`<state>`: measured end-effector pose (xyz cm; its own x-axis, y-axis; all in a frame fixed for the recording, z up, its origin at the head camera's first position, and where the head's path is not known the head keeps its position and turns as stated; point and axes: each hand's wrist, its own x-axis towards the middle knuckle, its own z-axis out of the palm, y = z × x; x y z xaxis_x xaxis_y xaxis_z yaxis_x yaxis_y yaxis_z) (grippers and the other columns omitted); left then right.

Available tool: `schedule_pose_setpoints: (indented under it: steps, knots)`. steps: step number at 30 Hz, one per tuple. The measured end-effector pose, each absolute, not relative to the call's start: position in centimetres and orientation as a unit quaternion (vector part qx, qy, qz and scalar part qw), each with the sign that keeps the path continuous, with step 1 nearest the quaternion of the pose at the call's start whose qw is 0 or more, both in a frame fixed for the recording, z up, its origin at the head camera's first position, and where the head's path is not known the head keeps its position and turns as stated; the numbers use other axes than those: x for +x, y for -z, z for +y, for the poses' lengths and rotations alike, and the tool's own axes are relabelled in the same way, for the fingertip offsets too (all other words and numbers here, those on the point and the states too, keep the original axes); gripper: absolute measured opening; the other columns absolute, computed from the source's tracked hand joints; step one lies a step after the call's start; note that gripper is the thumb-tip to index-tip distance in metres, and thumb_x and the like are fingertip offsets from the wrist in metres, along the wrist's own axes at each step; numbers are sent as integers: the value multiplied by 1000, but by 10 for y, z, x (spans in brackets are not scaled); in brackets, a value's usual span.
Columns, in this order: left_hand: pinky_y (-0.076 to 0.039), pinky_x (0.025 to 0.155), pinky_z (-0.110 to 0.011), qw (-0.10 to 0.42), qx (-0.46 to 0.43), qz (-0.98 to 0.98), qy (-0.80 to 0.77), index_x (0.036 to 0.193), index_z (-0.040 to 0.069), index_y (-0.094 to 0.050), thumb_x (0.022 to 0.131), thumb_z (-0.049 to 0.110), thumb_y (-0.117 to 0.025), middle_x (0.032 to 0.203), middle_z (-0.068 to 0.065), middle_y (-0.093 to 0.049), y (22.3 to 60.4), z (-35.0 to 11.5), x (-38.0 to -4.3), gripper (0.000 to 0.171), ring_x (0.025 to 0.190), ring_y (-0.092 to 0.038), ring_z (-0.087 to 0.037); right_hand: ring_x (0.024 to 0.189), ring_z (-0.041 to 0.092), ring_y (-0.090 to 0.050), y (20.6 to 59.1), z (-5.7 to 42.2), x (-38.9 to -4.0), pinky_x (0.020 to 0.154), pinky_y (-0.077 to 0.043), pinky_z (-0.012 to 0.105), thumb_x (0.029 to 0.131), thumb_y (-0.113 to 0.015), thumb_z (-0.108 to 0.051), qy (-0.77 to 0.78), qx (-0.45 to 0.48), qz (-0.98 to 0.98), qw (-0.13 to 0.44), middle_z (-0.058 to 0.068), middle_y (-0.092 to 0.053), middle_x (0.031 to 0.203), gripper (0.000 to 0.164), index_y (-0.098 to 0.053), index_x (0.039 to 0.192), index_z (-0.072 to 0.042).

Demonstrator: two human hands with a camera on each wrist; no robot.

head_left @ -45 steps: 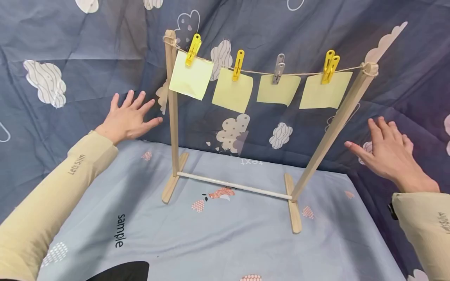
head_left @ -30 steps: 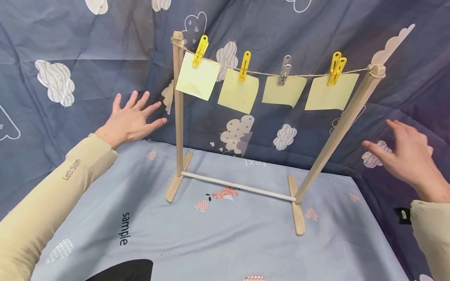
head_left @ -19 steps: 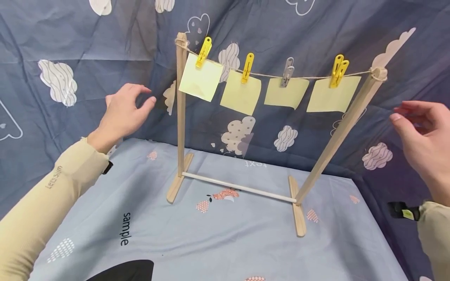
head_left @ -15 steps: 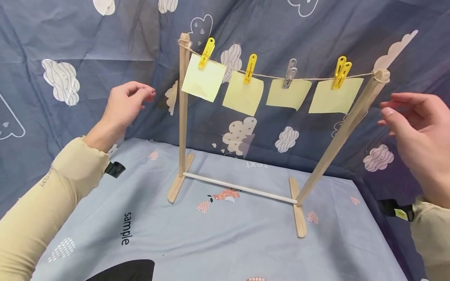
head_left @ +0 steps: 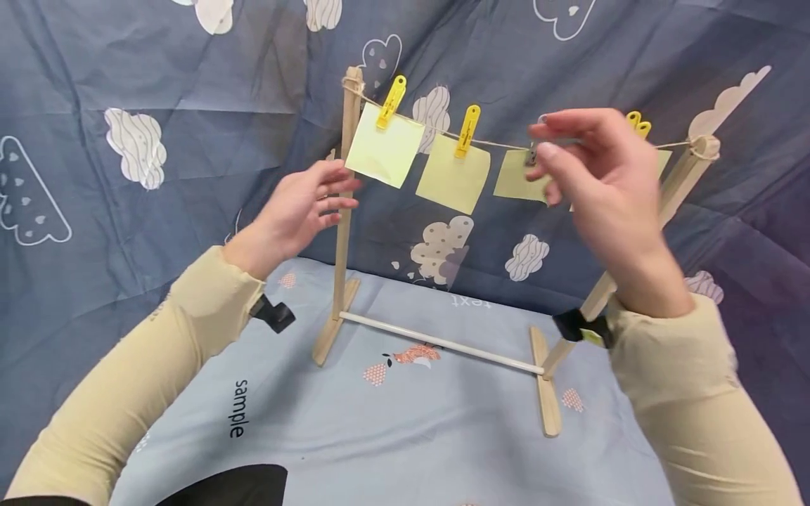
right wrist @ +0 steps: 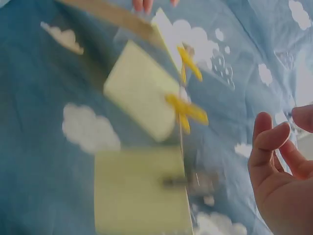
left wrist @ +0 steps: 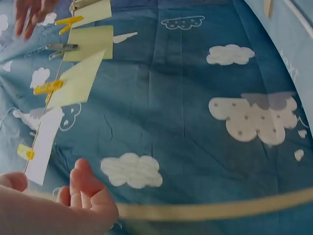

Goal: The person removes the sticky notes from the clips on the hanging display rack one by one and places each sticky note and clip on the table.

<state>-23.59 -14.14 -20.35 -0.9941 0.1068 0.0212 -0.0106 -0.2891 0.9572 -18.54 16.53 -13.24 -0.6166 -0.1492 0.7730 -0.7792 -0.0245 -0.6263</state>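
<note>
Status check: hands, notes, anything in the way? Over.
Left hand empty, near left post. Right hand empty, near gray clip and partly blocking it in head view. Four notes clipped on string.

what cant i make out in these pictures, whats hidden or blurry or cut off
Head: most of the gray clip and of the rightmost note is hidden behind the right hand.
Head: the black shape is cut off by the bottom edge; what it is, I can't tell.
Right wrist: blur smears the gray clip; the top edge cuts off most of the left hand.
Left wrist: the top edge cuts off part of the right hand.
</note>
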Motion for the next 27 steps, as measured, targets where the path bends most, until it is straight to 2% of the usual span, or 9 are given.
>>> schedule_pose_setpoints:
  steps: [6, 12, 23, 27]
  knots:
    - [-42, 70, -26, 60, 41, 580, -811, 108, 18, -60, 98, 27, -55, 104, 2, -65, 202, -115, -242, 15, 84, -62, -16, 70, 10, -66, 136, 119, -198, 57, -46, 21, 91, -60, -3, -532, 356, -737, 219, 7, -64, 117, 28, -60, 120, 0]
    - [-40, 63, -24, 32, 37, 536, -843, 98, 15, -61, 97, 24, -59, 82, 4, -65, 202, -101, -252, 9, 68, -61, -14, 80, 13, -67, 137, 90, -212, 57, -46, 21, 94, -58, -10, -496, 333, -780, 186, 7, -55, 131, 40, -51, 132, -1]
    - [-39, 57, -21, -34, 29, 541, -840, 93, 10, -61, 95, 20, -62, 73, 3, -58, 208, -96, -256, 10, 54, -58, -10, 88, 15, -70, 126, 55, -232, 63, -52, 26, 96, -58, -24, -481, 243, -824, 173, 2, -50, 140, 47, -45, 139, -11]
    - [-40, 57, -21, -52, 33, 558, -828, 98, 8, -62, 94, 22, -63, 73, 3, -58, 208, -96, -256, 14, 54, -57, -9, 86, 15, -70, 122, 43, -239, 64, -52, 24, 96, -57, -27, -477, 210, -834, 180, 2, -49, 142, 48, -44, 140, -13]
